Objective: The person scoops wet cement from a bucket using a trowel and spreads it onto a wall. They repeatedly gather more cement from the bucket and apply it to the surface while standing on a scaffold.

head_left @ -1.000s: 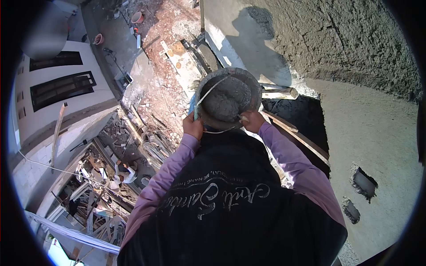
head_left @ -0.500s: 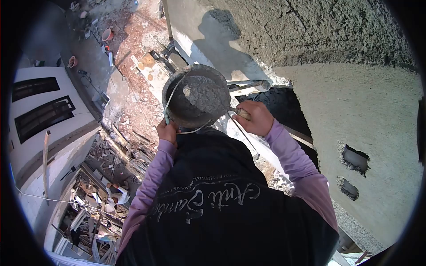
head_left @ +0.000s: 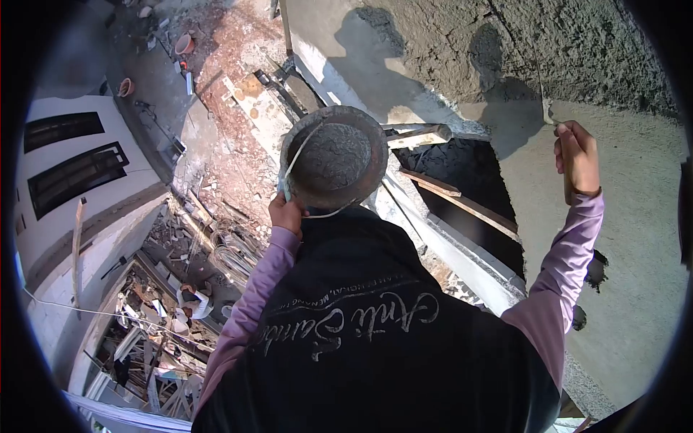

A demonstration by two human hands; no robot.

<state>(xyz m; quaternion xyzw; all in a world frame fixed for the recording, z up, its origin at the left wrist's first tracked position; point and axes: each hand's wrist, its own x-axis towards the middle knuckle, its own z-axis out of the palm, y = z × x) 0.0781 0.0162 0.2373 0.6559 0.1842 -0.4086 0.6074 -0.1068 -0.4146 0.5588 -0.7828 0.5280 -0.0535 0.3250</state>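
My left hand (head_left: 287, 214) grips the rim and wire handle of a round bucket (head_left: 381, 162) filled with grey mortar (head_left: 333, 155), held in front of my chest. My right hand (head_left: 577, 160) is raised to the right, closed on the handle of a trowel (head_left: 546, 108). The trowel's thin blade points up against the wall, at the line where rough plaster (head_left: 577, 43) meets smoother plaster (head_left: 642, 238). I wear a dark vest over purple sleeves.
A dark wall opening (head_left: 462, 173) with wooden poles (head_left: 422, 133) and planks lies just under the bucket. Far below is rubble-strewn ground (head_left: 238, 159), a person (head_left: 191, 299) among timber debris, and a white building (head_left: 72, 180) at the left.
My right hand has left the bucket and swung up and right to the wall with the trowel. The bucket stays in my left hand.
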